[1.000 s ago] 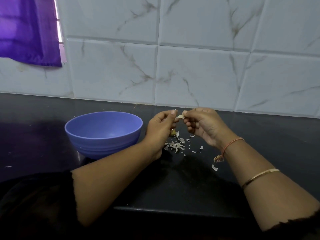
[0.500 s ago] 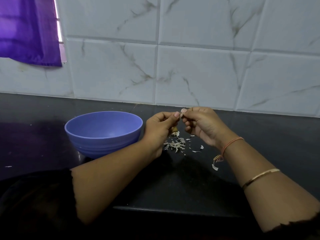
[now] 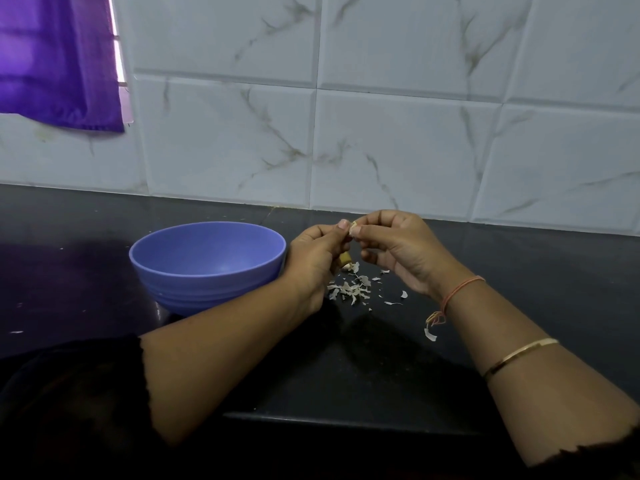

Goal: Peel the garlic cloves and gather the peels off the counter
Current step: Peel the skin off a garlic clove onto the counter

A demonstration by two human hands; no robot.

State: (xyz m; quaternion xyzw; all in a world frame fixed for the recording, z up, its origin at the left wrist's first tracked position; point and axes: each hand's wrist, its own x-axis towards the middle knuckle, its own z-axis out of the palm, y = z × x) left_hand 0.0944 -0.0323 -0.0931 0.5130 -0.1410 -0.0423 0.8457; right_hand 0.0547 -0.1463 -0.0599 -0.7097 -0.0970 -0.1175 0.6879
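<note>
The left hand (image 3: 317, 252) and right hand (image 3: 398, 251) are pinching a tiny garlic clove (image 3: 353, 229), risking dropping it onto the peels (image 3: 349, 289) at 6 o'clock.

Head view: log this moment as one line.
phase: peeling | left hand + right hand: pinch garlic clove | peels: loose on counter | bowl: left of hands

The right hand (image 3: 405, 251) has drawn in leftward near the middle of the frame, so its fingertips (image 3: 357, 231) now press against the left hand (image 3: 313, 258), closing the small gap seen a second ago. The garlic clove (image 3: 353, 226) pinched between them, earlier a plain pale sliver in that gap, sits higher and is now mostly covered. Below the left fingers a yellowish piece (image 3: 345, 259) shows more than before.
</note>
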